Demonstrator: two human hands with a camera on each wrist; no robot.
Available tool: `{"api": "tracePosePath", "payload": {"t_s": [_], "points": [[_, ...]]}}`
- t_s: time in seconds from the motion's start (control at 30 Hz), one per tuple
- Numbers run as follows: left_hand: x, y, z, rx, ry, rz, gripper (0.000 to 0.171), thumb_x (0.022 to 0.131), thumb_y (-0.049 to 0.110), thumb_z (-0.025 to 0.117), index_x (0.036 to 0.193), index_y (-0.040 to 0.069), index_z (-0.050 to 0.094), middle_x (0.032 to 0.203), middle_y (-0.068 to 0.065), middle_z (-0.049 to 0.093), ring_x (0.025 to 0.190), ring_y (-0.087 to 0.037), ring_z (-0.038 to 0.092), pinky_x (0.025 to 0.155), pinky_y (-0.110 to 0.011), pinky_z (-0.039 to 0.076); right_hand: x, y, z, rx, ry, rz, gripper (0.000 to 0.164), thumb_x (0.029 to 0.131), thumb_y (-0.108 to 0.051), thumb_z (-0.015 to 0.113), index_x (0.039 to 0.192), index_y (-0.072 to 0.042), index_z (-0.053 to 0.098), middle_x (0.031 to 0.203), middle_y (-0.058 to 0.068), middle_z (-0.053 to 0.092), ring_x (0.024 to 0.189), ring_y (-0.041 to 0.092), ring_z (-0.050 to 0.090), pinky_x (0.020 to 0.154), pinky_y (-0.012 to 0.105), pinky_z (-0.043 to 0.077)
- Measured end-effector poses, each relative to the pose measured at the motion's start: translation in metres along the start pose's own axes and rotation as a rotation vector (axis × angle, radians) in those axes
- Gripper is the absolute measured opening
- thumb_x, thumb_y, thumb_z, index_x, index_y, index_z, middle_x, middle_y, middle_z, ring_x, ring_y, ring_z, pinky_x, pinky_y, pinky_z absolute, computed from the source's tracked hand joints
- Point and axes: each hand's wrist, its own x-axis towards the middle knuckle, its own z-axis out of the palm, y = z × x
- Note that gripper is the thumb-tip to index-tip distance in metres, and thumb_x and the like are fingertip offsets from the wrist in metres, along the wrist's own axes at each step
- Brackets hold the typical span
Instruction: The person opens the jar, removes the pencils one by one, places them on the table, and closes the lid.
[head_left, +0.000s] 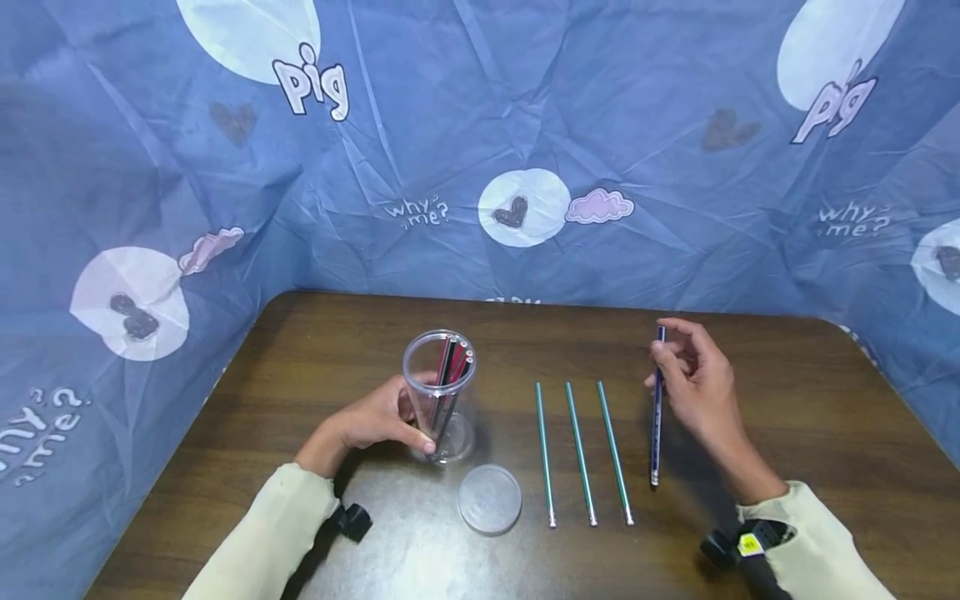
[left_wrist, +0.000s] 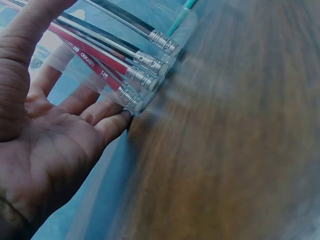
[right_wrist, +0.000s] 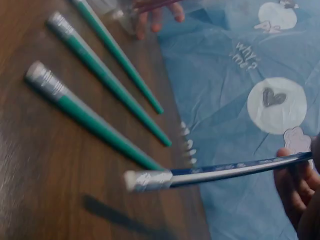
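Note:
My left hand (head_left: 382,414) grips a clear plastic cup (head_left: 465,417) around its left side, thumb in front. Several red and black pencils (head_left: 453,367) lean inside it. In the left wrist view, a red pencil (left_wrist: 92,61) and a black pencil (left_wrist: 125,21) show their eraser ends near the cup's base. My right hand (head_left: 703,385) pinches a dark blue pencil (head_left: 657,425) by its upper end, eraser downward. Its shadow on the wood lies apart from it in the right wrist view. Three green pencils (head_left: 580,450) lie side by side between the hands, erasers toward me.
A round translucent lid (head_left: 490,500) lies flat in front of the cup. The brown wooden table (head_left: 330,333) ends at a blue printed cloth (head_left: 450,108) behind it and at both sides.

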Motion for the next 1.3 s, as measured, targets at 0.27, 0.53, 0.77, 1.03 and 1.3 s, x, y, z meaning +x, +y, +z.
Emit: {"api": "tracePosePath", "payload": {"t_s": [0.27, 0.53, 0.77, 1.03, 1.3], "points": [[0.0, -0.002, 0.001, 0.0, -0.005, 0.013, 0.081, 0.068, -0.008, 0.082, 0.137, -0.014, 0.041, 0.126, -0.04, 0.055, 0.11, -0.021, 0.063, 0.099, -0.035, 0.05, -0.007, 0.016, 0.002, -0.167, -0.09, 0.082, 0.031, 0.1, -0.012, 0.06, 0.129, -0.002, 0.056, 0.086, 0.019, 0.07, 0.054, 0.008, 0.064, 0.046, 0.021, 0.05], [-0.001, -0.003, 0.001, 0.013, -0.011, 0.026, 0.077, 0.068, -0.01, 0.082, 0.135, -0.014, 0.044, 0.123, -0.039, 0.057, 0.108, -0.022, 0.064, 0.096, -0.034, 0.051, -0.011, 0.03, 0.005, -0.273, -0.146, 0.141, 0.031, 0.099, -0.015, 0.063, 0.127, -0.003, 0.057, 0.084, 0.017, 0.071, 0.055, 0.007, 0.063, 0.049, 0.022, 0.05], [-0.002, -0.002, 0.001, 0.008, -0.007, 0.023, 0.076, 0.069, -0.008, 0.083, 0.134, -0.014, 0.044, 0.123, -0.038, 0.057, 0.108, -0.02, 0.063, 0.096, -0.033, 0.051, -0.012, 0.037, 0.006, -0.307, -0.164, 0.16, 0.032, 0.097, -0.017, 0.065, 0.126, -0.003, 0.058, 0.078, 0.01, 0.07, 0.054, 0.005, 0.056, 0.049, 0.023, 0.045], [-0.001, -0.001, 0.001, 0.006, -0.013, 0.032, 0.077, 0.069, -0.008, 0.083, 0.134, -0.015, 0.043, 0.123, -0.039, 0.057, 0.11, -0.02, 0.063, 0.097, -0.034, 0.051, -0.013, 0.044, 0.005, -0.366, -0.181, 0.201, 0.032, 0.098, -0.019, 0.065, 0.122, 0.0, 0.057, 0.076, 0.008, 0.068, 0.059, 0.012, 0.055, 0.052, 0.025, 0.044], [0.0, -0.001, 0.0, 0.018, -0.001, 0.012, 0.081, 0.068, -0.007, 0.083, 0.136, -0.016, 0.041, 0.125, -0.038, 0.056, 0.111, -0.019, 0.063, 0.098, -0.033, 0.05, -0.018, 0.05, 0.006, -0.443, -0.181, 0.249, 0.029, 0.094, -0.021, 0.07, 0.106, 0.004, 0.062, 0.078, 0.008, 0.066, 0.064, 0.013, 0.056, 0.056, 0.028, 0.045]]}}
